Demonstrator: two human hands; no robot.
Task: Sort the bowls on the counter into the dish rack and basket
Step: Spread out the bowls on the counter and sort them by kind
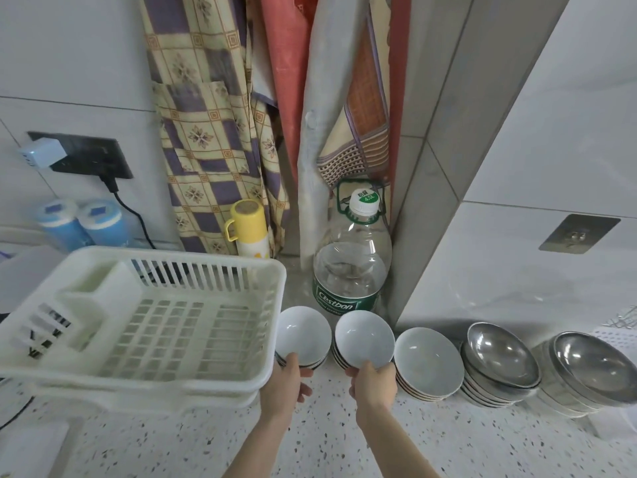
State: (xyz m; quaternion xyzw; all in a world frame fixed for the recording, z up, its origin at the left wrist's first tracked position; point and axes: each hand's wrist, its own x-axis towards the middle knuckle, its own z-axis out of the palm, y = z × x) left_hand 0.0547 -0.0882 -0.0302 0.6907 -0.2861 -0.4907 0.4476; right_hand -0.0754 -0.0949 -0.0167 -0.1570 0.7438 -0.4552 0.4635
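Observation:
Three stacks of white ceramic bowls stand in a row on the speckled counter (pixel 344 439). My left hand (pixel 287 382) grips the near rim of the leftmost white bowl stack (pixel 301 332). My right hand (pixel 374 382) grips the near rim of the middle white bowl stack (pixel 363 336), whose top bowl tilts toward me. A third white stack (pixel 427 360) sits just right of my right hand. Two stacks of steel bowls (pixel 499 357) (pixel 586 363) follow to the right. The empty white dish rack (pixel 151 322) stands at the left, touching the leftmost stack.
A large water bottle (pixel 351 267) stands right behind the white bowls, against a grey pillar. A yellow flask (pixel 248 225) and two blue canisters (pixel 82 222) are behind the rack. A white basket edge (pixel 617 334) shows at the far right. A black cable (pixel 134 215) hangs from the wall socket.

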